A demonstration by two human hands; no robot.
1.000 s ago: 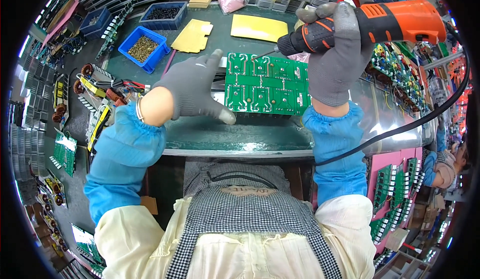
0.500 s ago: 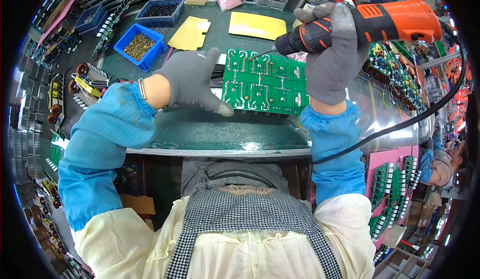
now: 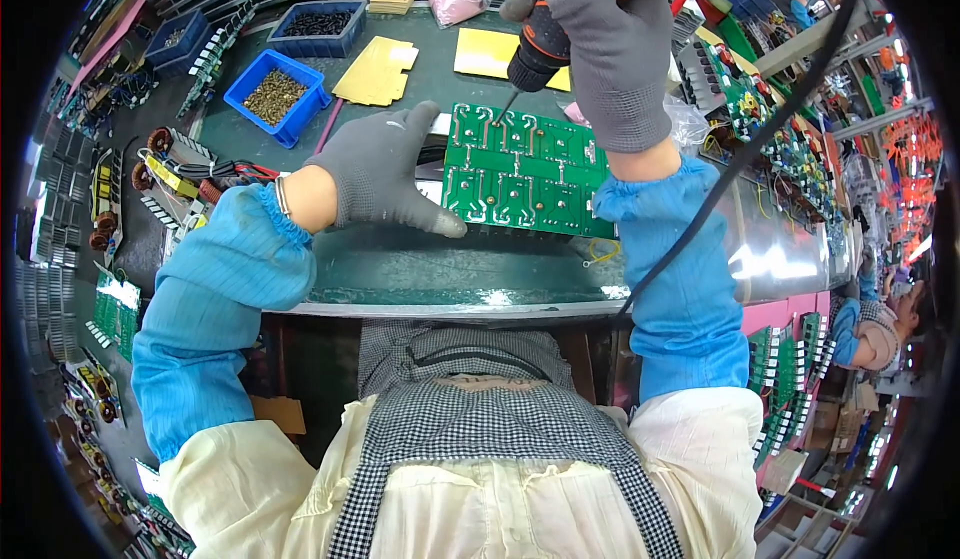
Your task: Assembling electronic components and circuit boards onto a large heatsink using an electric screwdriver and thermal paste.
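From here I can see the left hand [image 3: 385,174], in a grey glove, spread beside the left edge of a green circuit board [image 3: 518,184], its thumb by the near corner. The right hand [image 3: 618,74], gloved too, grips a black-and-orange power driver [image 3: 541,51], tilted, its bit pointing down at the board's far left part. A black cable [image 3: 738,164] hangs across the right sleeve. Beyond the left hand, on the green bench [image 3: 420,271], sit a blue bin [image 3: 306,119] of brassy screws [image 3: 274,97] and two yellow sheets, one cut irregularly [image 3: 374,71].
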